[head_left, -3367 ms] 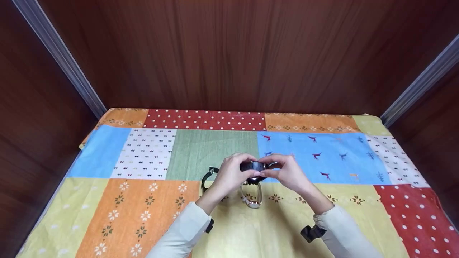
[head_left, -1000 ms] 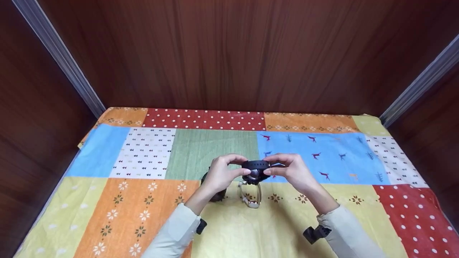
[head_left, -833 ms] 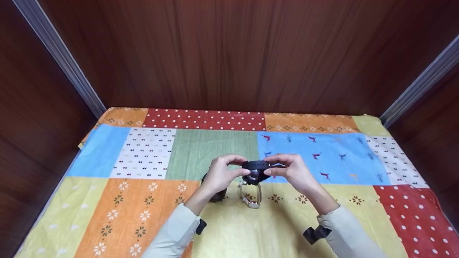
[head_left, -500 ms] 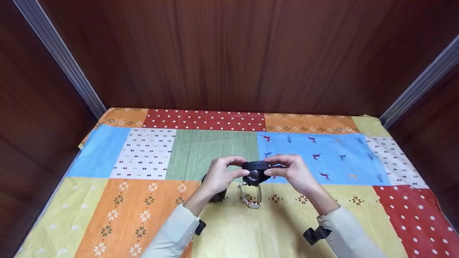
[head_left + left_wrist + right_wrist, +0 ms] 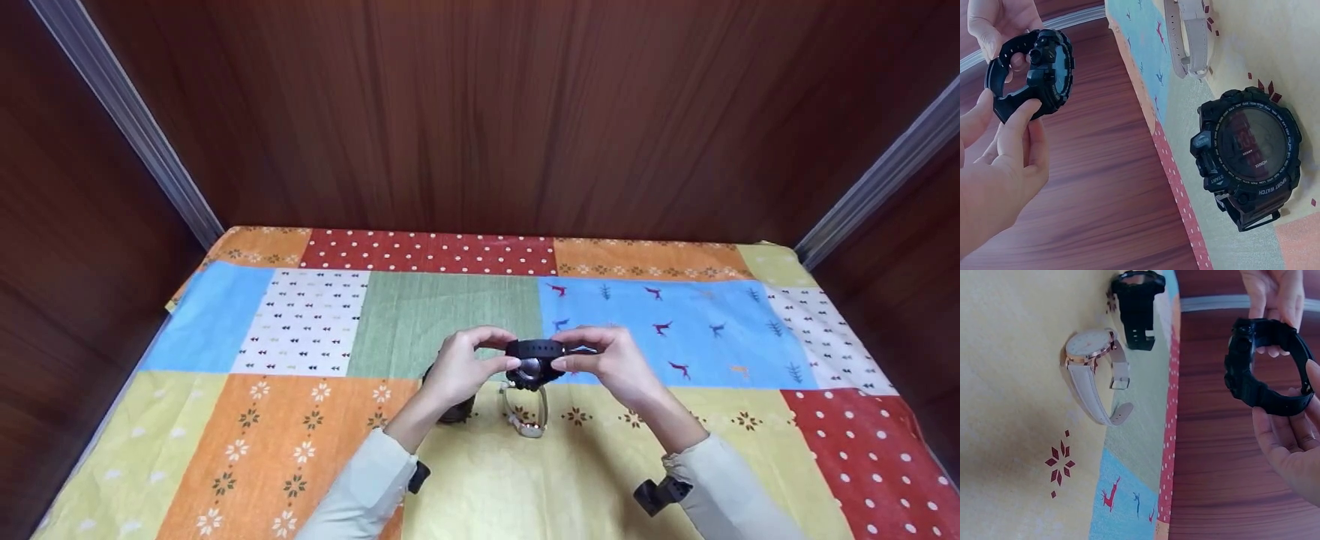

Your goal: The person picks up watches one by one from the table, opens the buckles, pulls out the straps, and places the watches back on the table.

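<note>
A black sports watch is held up between both hands, its strap forming a loop. My left hand pinches its left side between thumb and fingers. On the opposite side, the thumb and fingers of my right hand grip it the same way. The left wrist view shows its case side-on, the dial turned away from the strap. A second black sports watch lies face up on the cloth, partly behind my left wrist in the head view. Just below the held watch sits a watch with a pale strap and white dial.
A patchwork-patterned tablecloth covers the table. Dark wood panels rise behind it and at both sides, with grey metal strips at the corners. Black wrist cameras sit on both pale sleeves.
Since the oldest frame, my hands have moved slightly apart and the strap loop shows more fully. The second black watch shows differently beside my left wrist. Over the last second almost nothing moves.
</note>
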The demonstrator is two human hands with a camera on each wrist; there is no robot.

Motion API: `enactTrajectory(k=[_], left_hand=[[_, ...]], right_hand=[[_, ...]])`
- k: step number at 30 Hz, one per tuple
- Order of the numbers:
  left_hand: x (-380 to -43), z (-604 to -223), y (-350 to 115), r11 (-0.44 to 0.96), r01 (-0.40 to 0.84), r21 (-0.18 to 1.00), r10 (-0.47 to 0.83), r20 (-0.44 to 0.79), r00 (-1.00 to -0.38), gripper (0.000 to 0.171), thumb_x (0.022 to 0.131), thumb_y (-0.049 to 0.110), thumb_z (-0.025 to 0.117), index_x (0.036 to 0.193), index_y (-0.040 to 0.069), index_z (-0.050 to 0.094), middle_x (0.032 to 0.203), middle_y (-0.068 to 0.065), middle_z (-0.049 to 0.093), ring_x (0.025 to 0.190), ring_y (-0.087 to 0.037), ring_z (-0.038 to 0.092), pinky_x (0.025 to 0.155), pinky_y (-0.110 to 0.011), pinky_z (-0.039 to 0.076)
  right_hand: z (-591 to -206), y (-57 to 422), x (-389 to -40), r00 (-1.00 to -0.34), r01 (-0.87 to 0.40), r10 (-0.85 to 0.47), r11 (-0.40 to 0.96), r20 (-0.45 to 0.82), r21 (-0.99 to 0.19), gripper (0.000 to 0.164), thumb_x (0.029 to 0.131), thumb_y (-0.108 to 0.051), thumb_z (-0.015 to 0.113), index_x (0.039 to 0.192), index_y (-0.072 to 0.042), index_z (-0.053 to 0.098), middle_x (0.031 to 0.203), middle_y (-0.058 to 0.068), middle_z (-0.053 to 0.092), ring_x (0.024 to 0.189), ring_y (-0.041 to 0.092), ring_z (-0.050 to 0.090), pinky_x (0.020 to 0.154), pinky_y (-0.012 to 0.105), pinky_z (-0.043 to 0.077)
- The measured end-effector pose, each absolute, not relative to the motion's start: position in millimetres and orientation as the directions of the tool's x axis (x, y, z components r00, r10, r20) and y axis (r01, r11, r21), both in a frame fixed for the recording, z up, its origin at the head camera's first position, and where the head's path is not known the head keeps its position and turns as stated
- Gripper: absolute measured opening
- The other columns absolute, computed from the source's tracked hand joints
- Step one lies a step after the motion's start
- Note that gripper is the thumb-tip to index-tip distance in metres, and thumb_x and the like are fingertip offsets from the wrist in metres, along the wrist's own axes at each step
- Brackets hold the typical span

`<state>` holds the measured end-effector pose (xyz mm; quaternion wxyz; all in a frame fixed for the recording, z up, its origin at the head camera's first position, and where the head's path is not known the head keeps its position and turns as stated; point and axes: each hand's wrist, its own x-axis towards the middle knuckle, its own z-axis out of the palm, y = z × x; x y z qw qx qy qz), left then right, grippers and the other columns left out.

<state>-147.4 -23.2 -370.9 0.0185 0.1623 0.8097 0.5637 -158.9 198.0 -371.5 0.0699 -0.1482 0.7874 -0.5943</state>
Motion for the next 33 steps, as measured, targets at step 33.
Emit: enactTrajectory(k=[33], left_hand=[[-145.2,-367.8,-20.4,0.377,0.293,0.879,0.259,0.204,-0.944,0.025,0.076,0.011,0.073,0.099,0.003,0.068,0.092,-0.006,0.068,0.092,-0.021,0.061,0.084,-0.036,0.045]], right_hand=[[-362.9,193.3,-157.7,-0.937,-0.141,-0.349,0.296,0.030,-0.945,0.029,0.076,-0.008,0.073,0.103,0.002,0.066,0.100,0.015,0.063,0.087,0.026,0.061,0.075,0.029,0.051]])
